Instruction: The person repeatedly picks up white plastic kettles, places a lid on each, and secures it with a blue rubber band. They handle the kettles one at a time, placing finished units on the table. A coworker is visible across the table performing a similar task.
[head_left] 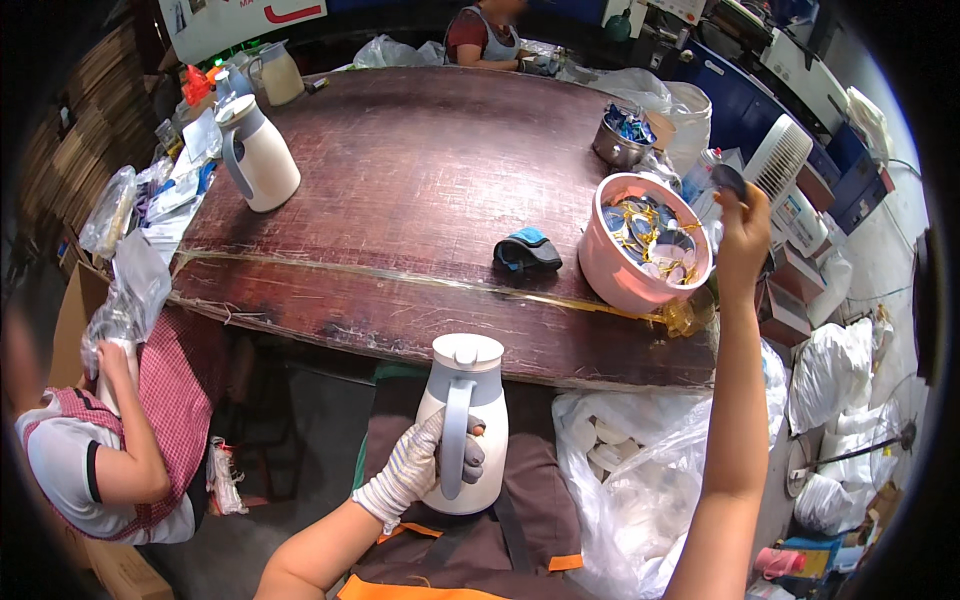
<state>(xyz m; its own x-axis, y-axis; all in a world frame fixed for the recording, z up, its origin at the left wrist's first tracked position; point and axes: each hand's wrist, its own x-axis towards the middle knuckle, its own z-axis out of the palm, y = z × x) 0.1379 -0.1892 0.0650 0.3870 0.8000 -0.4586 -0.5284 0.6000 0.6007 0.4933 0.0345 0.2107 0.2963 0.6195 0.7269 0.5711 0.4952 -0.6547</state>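
Jug (459,420) in left hand (424,452); right hand (745,232) raised.

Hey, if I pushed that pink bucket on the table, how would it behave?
The pink bucket would probably slide rather than tip, being wide and squat. It may feel fairly weighty, since discs fill much of it. They could spill if it tilted, as its top is open.
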